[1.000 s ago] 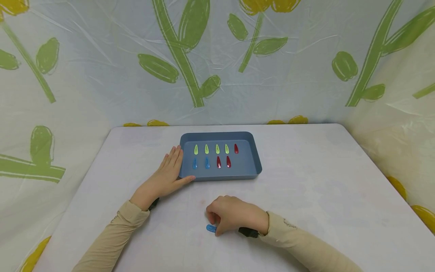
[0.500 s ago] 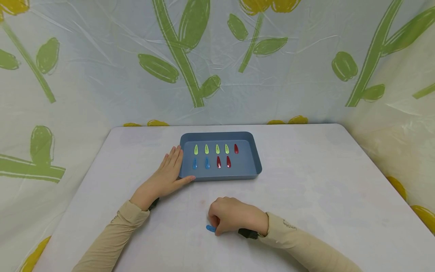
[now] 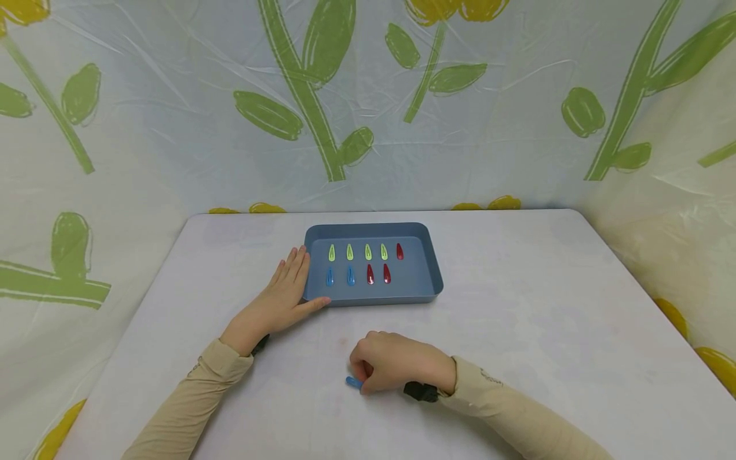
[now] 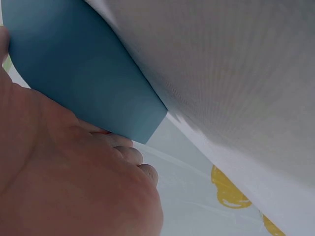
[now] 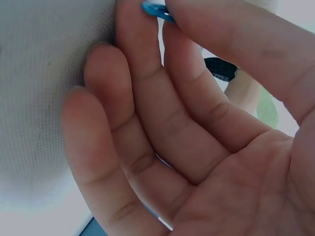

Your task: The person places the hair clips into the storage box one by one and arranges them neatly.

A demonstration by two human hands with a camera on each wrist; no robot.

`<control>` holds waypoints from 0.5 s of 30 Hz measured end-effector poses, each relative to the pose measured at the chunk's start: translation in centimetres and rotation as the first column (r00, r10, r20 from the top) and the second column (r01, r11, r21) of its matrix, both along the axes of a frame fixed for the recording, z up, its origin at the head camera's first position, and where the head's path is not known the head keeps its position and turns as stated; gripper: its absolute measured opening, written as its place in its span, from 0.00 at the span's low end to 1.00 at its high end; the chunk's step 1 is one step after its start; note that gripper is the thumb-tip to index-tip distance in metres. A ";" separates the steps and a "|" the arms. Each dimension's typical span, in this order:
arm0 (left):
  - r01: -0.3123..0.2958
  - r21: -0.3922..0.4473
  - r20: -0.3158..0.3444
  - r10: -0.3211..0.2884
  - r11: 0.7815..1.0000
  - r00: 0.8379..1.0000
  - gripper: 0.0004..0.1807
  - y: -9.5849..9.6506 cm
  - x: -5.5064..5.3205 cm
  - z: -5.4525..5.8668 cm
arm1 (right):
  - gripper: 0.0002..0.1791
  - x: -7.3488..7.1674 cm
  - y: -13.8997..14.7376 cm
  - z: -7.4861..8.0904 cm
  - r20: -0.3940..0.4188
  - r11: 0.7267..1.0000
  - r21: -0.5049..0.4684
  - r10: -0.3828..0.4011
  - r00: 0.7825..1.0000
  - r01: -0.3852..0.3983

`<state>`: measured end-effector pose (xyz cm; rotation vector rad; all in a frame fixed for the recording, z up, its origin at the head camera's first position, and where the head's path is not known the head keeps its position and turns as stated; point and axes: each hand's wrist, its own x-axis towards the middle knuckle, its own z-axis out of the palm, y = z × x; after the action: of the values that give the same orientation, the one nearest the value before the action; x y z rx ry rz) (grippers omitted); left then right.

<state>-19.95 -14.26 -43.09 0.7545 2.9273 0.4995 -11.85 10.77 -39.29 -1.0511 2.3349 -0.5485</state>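
A blue snap hair clip (image 3: 353, 383) is pinched between the thumb and fingers of my right hand (image 3: 397, 363), low over the front middle of the table. In the right wrist view the same clip (image 5: 156, 10) shows at the top edge, between thumb and fingertips. My left hand (image 3: 278, 303) lies along the left side of a blue-grey tray (image 3: 416, 275), fingers straight, thumb at its front left corner. Inside the tray are two rows of hair clips: several yellow-green ones (image 3: 368, 252) and a red one (image 3: 399, 252) behind, two blue (image 3: 351, 276) and two red (image 3: 387, 274) in front.
The white table (image 3: 517, 306) has its far edge just behind the tray. A pale curtain (image 3: 506, 128) printed with green leaves and yellow flowers hangs behind and at both sides. Each wrist carries a dark strap (image 3: 421, 391).
My right hand has shifted slightly, and the blue hair clip in it has moved a little left and away from me, its angle changing. The left hand and the tray have stayed put.
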 end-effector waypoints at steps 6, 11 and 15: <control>-0.002 0.001 0.012 0.002 1.000 1.000 0.60 0.0 0.0 0.0 | 0.16 -0.2 0.1 -0.2 -0.010 1.000 -0.014 0.018 1.000 -0.019; -0.004 -0.001 0.021 0.004 1.000 1.000 0.60 -0.1 -0.1 0.0 | 0.16 -0.3 0.1 -0.3 0.004 0.999 -0.028 0.021 1.000 -0.021; -0.010 -0.013 0.027 0.010 1.000 1.000 0.60 -0.1 -0.1 -0.1 | 0.15 -0.4 0.2 -0.2 0.021 0.999 -0.047 0.028 0.999 -0.027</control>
<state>-20.03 -14.34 -43.18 0.7264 2.9079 0.4872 -12.23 10.94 -39.51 -1.0913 2.2951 -0.6037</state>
